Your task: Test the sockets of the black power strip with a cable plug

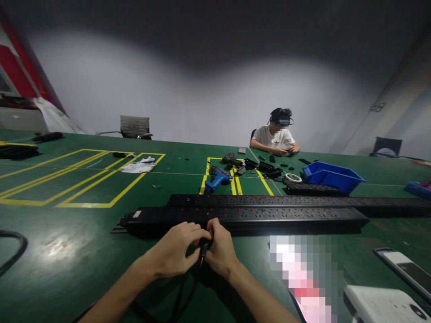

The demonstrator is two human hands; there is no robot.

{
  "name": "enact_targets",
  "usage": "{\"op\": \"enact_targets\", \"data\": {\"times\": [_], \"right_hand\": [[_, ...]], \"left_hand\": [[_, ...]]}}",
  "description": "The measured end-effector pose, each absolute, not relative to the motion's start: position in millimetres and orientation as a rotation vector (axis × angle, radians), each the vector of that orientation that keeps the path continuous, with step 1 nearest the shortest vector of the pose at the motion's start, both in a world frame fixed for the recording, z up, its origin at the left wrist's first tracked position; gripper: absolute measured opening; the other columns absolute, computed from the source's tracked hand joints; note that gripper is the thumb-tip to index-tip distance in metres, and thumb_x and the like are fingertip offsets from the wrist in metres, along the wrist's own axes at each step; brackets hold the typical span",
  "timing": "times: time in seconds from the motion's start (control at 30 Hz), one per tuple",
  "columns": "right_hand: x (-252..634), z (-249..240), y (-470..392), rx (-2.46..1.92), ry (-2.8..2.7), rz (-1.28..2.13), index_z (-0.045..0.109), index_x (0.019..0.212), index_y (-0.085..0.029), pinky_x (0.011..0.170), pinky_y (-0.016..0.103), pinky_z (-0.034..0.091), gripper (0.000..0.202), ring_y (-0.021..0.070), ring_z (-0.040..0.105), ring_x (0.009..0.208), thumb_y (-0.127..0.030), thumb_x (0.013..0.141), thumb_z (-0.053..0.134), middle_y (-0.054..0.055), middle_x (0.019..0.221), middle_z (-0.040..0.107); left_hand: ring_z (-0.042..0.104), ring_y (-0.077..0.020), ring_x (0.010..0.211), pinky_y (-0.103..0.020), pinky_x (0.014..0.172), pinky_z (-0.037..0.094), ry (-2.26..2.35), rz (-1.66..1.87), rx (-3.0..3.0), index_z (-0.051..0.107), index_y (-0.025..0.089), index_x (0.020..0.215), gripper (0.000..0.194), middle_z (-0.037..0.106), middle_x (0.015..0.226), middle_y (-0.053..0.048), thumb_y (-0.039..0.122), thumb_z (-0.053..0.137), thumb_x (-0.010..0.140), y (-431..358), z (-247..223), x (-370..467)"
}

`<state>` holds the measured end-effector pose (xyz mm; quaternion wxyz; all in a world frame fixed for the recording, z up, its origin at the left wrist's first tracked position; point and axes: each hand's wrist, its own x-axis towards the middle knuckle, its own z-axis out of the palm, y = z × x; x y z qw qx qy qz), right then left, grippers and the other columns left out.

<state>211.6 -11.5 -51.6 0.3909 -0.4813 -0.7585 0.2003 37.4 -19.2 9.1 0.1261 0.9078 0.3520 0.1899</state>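
Observation:
Both my hands meet in the middle of the head view, closed around the end of a black power cord. My left hand [177,249] pinches it from the left, and my right hand [220,251] wraps it from the right. Between them shows the cord's dark plug [204,247] with its ribbed neck; the plug's front is hidden by my fingers. The cord [194,287] hangs down toward the near edge. Just beyond my fingertips lies a long black power strip [249,219] with rows of sockets and small red marks. A second long power strip [380,205] lies behind it.
A blue cordless drill [218,178], black parts and a blue bin [332,177] lie farther back. Across the green table sits a person [274,137]. Phones [409,269] and a white object [384,303] are at right. A thick cable [20,244] curves at left.

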Motion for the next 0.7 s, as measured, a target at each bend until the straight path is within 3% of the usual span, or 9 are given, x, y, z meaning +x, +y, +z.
{"op": "enact_targets", "data": {"times": [0.23, 0.43, 0.5, 0.6, 0.7], "right_hand": [[213.7, -50.4, -11.3, -1.217, -2.004, 0.534, 0.048, 0.085, -0.022, 0.067, 0.025, 0.038, 0.022, 0.0167, 0.052, 0.076, -0.025, 0.069, 0.063, 0.0, 0.082, 0.057], [213.9, -49.2, -11.8, -1.153, -2.003, 0.56, 0.051, 0.102, -0.022, 0.07, 0.026, 0.041, 0.033, 0.0169, 0.056, 0.079, -0.023, 0.071, 0.063, 0.001, 0.09, 0.059], [211.8, -49.4, -13.4, -1.155, -2.014, 0.593, 0.045, 0.12, -0.022, 0.069, 0.026, 0.042, 0.051, 0.0166, 0.057, 0.077, -0.027, 0.074, 0.065, 0.0, 0.089, 0.06], [208.3, -50.9, -15.1, -1.169, -2.058, 0.629, 0.023, 0.143, -0.023, 0.065, 0.025, 0.042, 0.078, 0.0166, 0.059, 0.072, -0.033, 0.078, 0.065, -0.001, 0.083, 0.06], [206.8, -54.1, -14.6, -1.191, -2.102, 0.594, 0.008, 0.149, -0.022, 0.064, 0.025, 0.042, 0.085, 0.0172, 0.061, 0.073, -0.03, 0.083, 0.06, 0.0, 0.085, 0.062]], "left_hand": [[0.058, -0.0184, 0.082, -0.032, 0.074, 0.044, 1.006, 0.485, 2.555, 0.06, 0.03, 0.109, 0.041, 0.064, 0.093, 0.0, 0.033, 0.071, 0.071, -18.5, -0.4, 38.8], [0.059, -0.0202, 0.089, -0.036, 0.079, 0.044, 1.017, 0.654, 2.705, 0.059, 0.028, 0.116, 0.028, 0.065, 0.101, -0.005, 0.037, 0.051, 0.09, -12.1, -1.5, 37.9], [0.06, -0.0194, 0.091, -0.036, 0.084, 0.045, 1.099, 0.773, 2.671, 0.058, 0.028, 0.117, 0.028, 0.066, 0.102, -0.005, 0.032, 0.043, 0.094, -7.6, -2.4, 34.9], [0.06, -0.0193, 0.097, -0.036, 0.089, 0.045, 1.291, 0.989, 2.541, 0.054, 0.028, 0.122, 0.031, 0.065, 0.108, -0.005, 0.031, 0.042, 0.094, -1.2, -6.6, 31.3], [0.062, -0.0195, 0.095, -0.034, 0.087, 0.048, 1.45, 1.13, 2.41, 0.055, 0.027, 0.121, 0.031, 0.065, 0.106, -0.006, 0.035, 0.043, 0.093, 3.4, -12.5, 30.7]]}}
